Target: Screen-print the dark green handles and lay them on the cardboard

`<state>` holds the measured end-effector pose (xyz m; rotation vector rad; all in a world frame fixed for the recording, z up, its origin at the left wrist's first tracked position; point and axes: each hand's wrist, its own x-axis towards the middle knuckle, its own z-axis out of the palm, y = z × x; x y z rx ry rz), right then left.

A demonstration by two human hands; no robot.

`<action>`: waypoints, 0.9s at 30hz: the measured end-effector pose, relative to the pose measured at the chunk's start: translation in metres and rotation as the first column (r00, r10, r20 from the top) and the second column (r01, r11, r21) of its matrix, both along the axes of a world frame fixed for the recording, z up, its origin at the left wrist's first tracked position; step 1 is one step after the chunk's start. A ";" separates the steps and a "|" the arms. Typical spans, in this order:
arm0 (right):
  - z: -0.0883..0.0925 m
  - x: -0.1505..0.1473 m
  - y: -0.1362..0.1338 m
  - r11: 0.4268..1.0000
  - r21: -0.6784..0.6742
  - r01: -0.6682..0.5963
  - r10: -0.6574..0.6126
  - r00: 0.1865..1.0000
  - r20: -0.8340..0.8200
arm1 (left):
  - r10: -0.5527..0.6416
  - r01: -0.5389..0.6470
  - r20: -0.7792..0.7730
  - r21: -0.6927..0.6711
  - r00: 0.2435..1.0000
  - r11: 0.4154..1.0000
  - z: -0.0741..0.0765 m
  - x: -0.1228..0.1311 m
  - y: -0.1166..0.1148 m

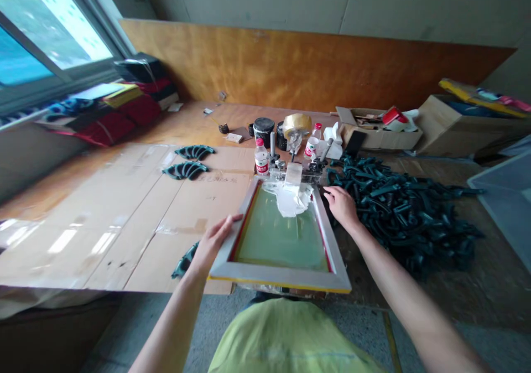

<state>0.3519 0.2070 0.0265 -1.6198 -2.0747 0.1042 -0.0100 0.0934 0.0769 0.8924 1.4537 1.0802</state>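
A screen printing frame [286, 278] with green mesh lies before me, its far end at a metal clamp [279, 171]. White ink [286, 204] is smeared on the far part of the mesh, under a pale block-like squeegee [293, 175]. My left hand [213, 243] grips the left edge of the frame. Beside the far right edge, my right hand [341, 206] has its fingers curled together; what they hold, if anything, is hidden. Close to my left wrist lies a dark green curved plastic part [185, 260], partly covered by the arm.
Two curved parts [185, 170] rest on cardboard [124, 196] at left. A large pile of dark green parts [398, 207] spreads at right. Behind the frame stand bottles [261, 160], black tubs [264, 127] and a tape roll [297, 124]. Cardboard boxes [384, 139] and a clear bin [506, 196] stand right.
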 end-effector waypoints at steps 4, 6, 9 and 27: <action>0.030 -0.049 0.031 0.993 0.047 -0.111 0.108 0.993 0.053 | -0.038 0.041 0.023 -0.112 0.999 0.993 -0.066 -0.002 -0.021; 0.037 -0.077 0.041 0.990 -0.009 -0.141 0.141 0.979 0.145 | -0.031 0.028 -0.030 -0.104 0.999 0.994 -0.091 -0.002 -0.020; 0.034 -0.100 0.045 0.982 -0.158 -0.102 0.140 0.957 0.252 | -0.051 0.048 -0.026 -0.107 0.998 0.993 -0.107 -0.003 -0.017; 0.001 -0.068 -0.010 0.900 -0.077 -0.428 0.435 0.879 0.194 | -0.056 0.055 -0.002 -0.124 0.998 0.991 -0.103 -0.004 -0.018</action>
